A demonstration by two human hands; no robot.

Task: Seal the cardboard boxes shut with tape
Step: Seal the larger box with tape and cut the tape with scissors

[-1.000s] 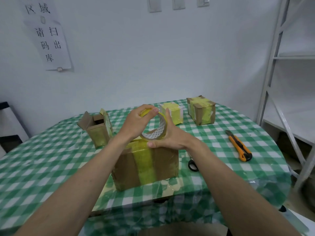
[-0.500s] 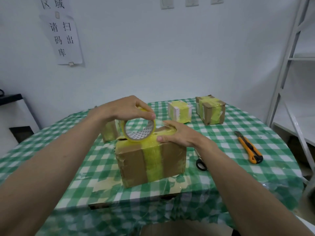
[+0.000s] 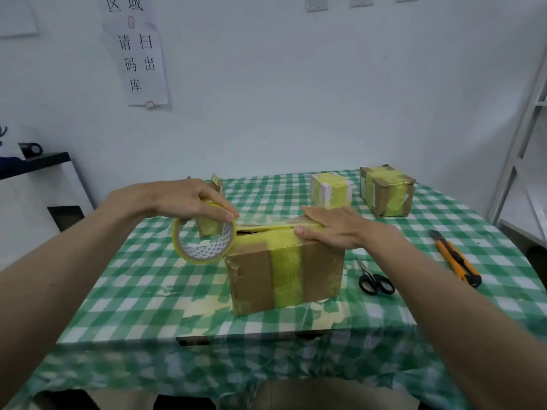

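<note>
A brown cardboard box (image 3: 254, 276) with a yellow tape band around its middle stands in the centre of the checked table. My right hand (image 3: 334, 227) lies flat on its top at the right, pressing the tape down. My left hand (image 3: 183, 199) grips a roll of yellow tape (image 3: 204, 242) just left of the box's top edge, with a clear strip stretched from the roll across the box top. An open small box (image 3: 217, 184) is mostly hidden behind my left hand.
Two taped small boxes, one white (image 3: 331, 189) and one brown (image 3: 386, 190), sit at the back right. Black scissors (image 3: 373, 278) lie right of the main box, an orange utility knife (image 3: 455, 257) farther right. A metal shelf (image 3: 524, 137) stands at the right, and the green checked tablecloth (image 3: 133, 291) covers the table.
My left hand has pulled the roll leftward and down off the box top, drawing out tape. My right hand has flattened onto the box top. The view shifted left.
</note>
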